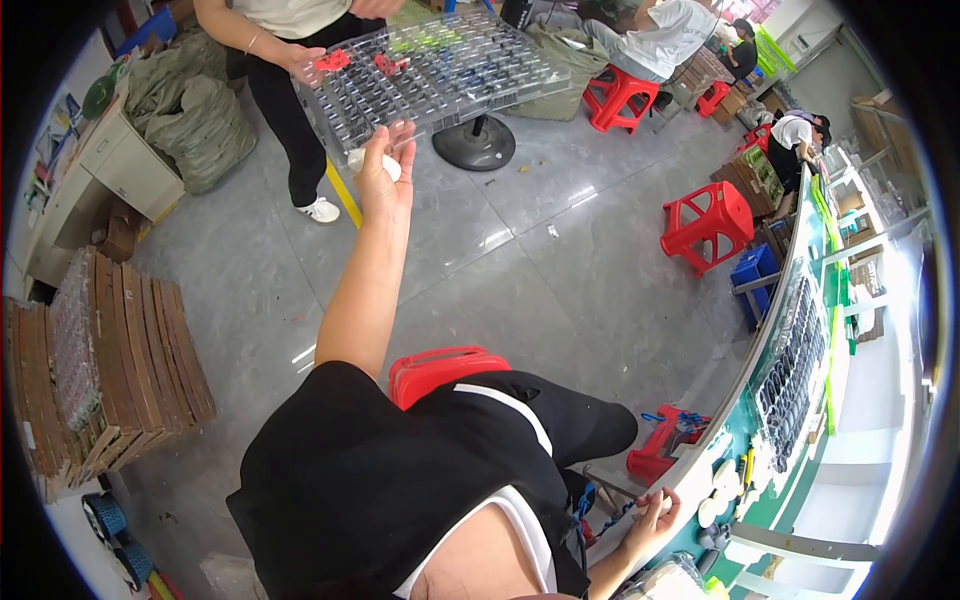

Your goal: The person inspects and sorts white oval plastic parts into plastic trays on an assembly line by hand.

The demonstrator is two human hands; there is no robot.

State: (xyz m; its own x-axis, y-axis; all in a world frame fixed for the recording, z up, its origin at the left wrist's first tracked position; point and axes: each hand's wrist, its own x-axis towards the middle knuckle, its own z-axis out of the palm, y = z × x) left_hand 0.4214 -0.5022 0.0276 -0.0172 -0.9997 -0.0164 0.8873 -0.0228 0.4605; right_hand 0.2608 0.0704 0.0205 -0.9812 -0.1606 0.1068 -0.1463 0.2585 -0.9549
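My left hand (384, 185) is stretched far out, its fingers closed around a white round piece (391, 168). Its fingertips are at the near corner of a clear plastic tray (455, 118) with rows of dark parts; whether they grip the tray I cannot tell. Red pieces (392, 65) lie on the tray, and a standing person's hand (303, 65) is at its far left side. Low on the right, my right hand (655, 512) is beside the workbench edge with its fingers curled. Something small and pale may be in it, too small to name.
The green-topped workbench (738, 440) curves along my right, bearing white discs (722, 480) and another tray of dark parts (790, 370). Red stools (708, 222) stand on the floor. Stacked brown boards (150, 360) are on the left. Below the clear tray is a round black base (474, 145).
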